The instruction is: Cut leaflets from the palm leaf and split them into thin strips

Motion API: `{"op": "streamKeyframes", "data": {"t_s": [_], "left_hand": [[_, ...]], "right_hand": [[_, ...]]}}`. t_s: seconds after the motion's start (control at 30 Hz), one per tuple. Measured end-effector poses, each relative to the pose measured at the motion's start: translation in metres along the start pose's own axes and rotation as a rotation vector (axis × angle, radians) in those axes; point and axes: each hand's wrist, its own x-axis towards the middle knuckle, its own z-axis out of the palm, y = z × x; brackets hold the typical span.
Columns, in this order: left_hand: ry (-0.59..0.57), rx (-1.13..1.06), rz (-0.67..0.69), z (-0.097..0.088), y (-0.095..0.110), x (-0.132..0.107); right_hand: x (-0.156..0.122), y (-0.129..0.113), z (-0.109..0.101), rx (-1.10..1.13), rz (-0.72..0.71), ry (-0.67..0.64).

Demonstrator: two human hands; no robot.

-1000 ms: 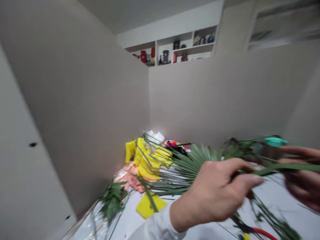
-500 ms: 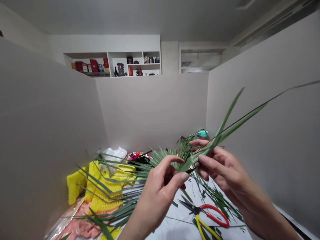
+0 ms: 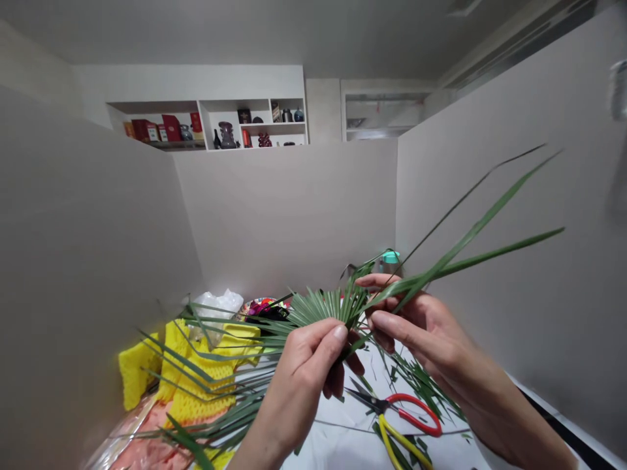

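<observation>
A fan-shaped green palm leaf (image 3: 316,308) spreads across the middle, its long strips reaching left. At its base, my left hand (image 3: 306,365) is closed, with the thumb pressed on the leaf and the fingers curled underneath. My right hand (image 3: 426,333) is just to the right, fingers and thumb around the lower part of several long leaf strips (image 3: 453,266) that point up and right. Its fingertips are partly hidden behind the strips. Below the hands lie scissors (image 3: 383,406) with one red and one yellow handle, blades slightly apart.
Yellow knitted pieces (image 3: 198,378) and pink fabric (image 3: 142,440) in clear plastic lie at left, near a white plastic bag (image 3: 218,303). Leaf clippings (image 3: 426,382) litter the white tabletop (image 3: 337,434). A teal-lidded container (image 3: 390,260) stands behind. Grey partitions (image 3: 289,215) enclose three sides.
My left thumb and fingers have closed on the leaf base, where they were apart before. The strips at my right hand have spread and swung lower to the right. The view has shifted slightly.
</observation>
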Motion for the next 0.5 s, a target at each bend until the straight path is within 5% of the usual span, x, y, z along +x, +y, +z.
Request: {"op": "streamKeyframes", "data": {"t_s": [0.5], "left_hand": [[0.112,-0.016,0.014,0.0047,0.0001,0.0001]], "right_hand": [[-0.0017,0.0014,0.0035,-0.118,-0.024,0.048]]}}
